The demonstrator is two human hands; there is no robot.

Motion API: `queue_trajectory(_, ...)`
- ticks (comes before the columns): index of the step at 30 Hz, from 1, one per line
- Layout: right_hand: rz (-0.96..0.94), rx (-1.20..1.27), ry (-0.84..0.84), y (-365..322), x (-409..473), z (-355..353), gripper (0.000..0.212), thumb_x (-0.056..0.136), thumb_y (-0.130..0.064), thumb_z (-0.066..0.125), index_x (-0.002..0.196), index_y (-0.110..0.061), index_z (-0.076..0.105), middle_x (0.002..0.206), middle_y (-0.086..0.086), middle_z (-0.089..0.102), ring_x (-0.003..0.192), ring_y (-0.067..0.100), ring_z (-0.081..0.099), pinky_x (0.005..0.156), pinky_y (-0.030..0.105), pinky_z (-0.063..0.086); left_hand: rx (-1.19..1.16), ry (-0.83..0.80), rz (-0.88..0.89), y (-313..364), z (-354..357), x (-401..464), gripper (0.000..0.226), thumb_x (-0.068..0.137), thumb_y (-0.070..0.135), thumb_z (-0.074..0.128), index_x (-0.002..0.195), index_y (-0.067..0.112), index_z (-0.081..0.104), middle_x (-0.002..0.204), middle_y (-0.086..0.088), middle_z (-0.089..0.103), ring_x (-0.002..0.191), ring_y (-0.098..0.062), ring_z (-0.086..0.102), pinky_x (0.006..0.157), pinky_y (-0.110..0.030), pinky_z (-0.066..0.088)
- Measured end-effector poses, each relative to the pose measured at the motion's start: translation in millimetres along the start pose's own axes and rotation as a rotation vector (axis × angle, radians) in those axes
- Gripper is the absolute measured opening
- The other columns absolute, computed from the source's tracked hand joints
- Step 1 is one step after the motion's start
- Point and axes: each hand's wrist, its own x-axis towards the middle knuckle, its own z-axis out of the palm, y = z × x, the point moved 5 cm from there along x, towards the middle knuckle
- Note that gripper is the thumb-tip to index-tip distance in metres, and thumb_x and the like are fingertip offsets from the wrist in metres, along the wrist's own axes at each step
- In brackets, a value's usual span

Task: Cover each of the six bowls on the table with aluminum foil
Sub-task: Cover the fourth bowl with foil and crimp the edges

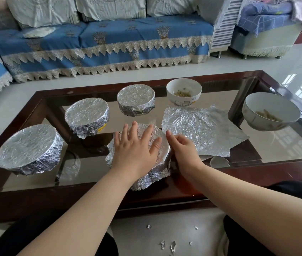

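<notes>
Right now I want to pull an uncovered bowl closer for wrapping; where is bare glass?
Bare glass lies along the near edge left of the left hand, below the nearest-left covered bowl, and at the right near corner below the large uncovered bowl. Crowded: the middle, where the foil sheets lie beside the right hand.

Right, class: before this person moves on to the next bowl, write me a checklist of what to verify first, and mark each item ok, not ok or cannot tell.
1. Foil lies flat over the top of the near bowl: ok, left hand presses on it.
2. Foil tucked down all round that bowl: cannot tell; right hand works its right side, far side hidden.
3. Spare foil sheet ready: ok, lying flat beside the bowl.
4. Bowls left uncovered: not ok, the small white bowl and the large white bowl are open with food inside.
5. Three other bowls wrapped: ok.
</notes>
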Motion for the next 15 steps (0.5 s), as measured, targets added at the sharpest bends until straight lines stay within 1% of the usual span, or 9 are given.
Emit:
queue_trajectory(3, 0.029, 0.032, -0.001, 2.5, 0.8, -0.5, 0.042, 0.085, -0.050, 0.066, 0.068, -0.017, 0.046, 0.053, 0.008, 0.043, 0.042, 0.024, 0.041, 0.036, 0.021, 0.032, 0.009, -0.002, 0.000, 0.1, 0.1, -0.2, 0.065, 0.096, 0.064, 0.006, 0.157, 0.041, 0.006, 0.167, -0.011, 0.001, 0.153, -0.033, -0.004, 0.122, -0.055, 0.000)
queue_trajectory(6, 0.046, 0.060, 0.000, 2.5, 1.5, 0.3, 0.041, 0.087, -0.045, 0.066, 0.068, -0.016, 0.043, 0.046, 0.005, 0.043, 0.041, 0.026, 0.047, 0.036, 0.021, 0.032, 0.017, -0.016, -0.001, 0.9, 0.2, 0.1, 0.068, 0.093, 0.065, 0.002, 0.157, 0.041, 0.006, 0.167, -0.011, 0.000, 0.153, -0.033, -0.004, 0.121, -0.055, 0.000)
queue_trajectory(8, 0.064, 0.062, 0.005, 1.3, 1.3, 1.5, 0.040, 0.089, -0.042, 0.065, 0.069, -0.016, 0.044, 0.047, 0.008, 0.044, 0.039, 0.028, 0.049, 0.035, 0.020, 0.031, 0.021, -0.022, -0.002, 1.3, 0.2, 0.0, 0.071, 0.091, 0.066, -0.001, 0.157, 0.040, 0.006, 0.167, -0.011, 0.000, 0.153, -0.034, -0.004, 0.121, -0.055, -0.001)
queue_trajectory(10, 0.080, 0.067, 0.011, -2.0, -0.7, 2.1, 0.036, 0.092, -0.037, 0.063, 0.072, -0.014, 0.044, 0.049, 0.012, 0.044, 0.034, 0.026, 0.048, 0.033, 0.018, 0.031, 0.021, -0.025, -0.004, 1.3, -0.3, -0.3, 0.076, 0.087, 0.067, -0.004, 0.157, 0.040, 0.005, 0.167, -0.011, -0.001, 0.153, -0.034, -0.004, 0.121, -0.055, -0.001)
queue_trajectory(13, 0.089, 0.092, 0.019, -7.6, -4.7, 3.6, 0.031, 0.095, -0.027, 0.060, 0.075, -0.011, 0.044, 0.039, 0.002, 0.041, 0.027, 0.018, 0.046, 0.030, 0.018, 0.034, 0.024, -0.027, -0.005, 1.8, -0.7, -1.0, 0.079, 0.084, 0.068, -0.007, 0.157, 0.040, 0.005, 0.167, -0.011, 0.000, 0.153, -0.034, -0.004, 0.121, -0.055, 0.000)
queue_trajectory(15, 0.086, 0.092, 0.030, -9.9, -5.7, 4.7, 0.030, 0.096, -0.024, 0.059, 0.075, -0.010, 0.044, 0.038, -0.002, 0.039, 0.026, 0.015, 0.044, 0.030, 0.021, 0.036, 0.030, -0.023, -0.006, 1.8, -0.8, -1.1, 0.079, 0.083, 0.068, -0.007, 0.157, 0.040, 0.006, 0.167, -0.011, 0.000, 0.153, -0.034, -0.003, 0.121, -0.055, 0.000)
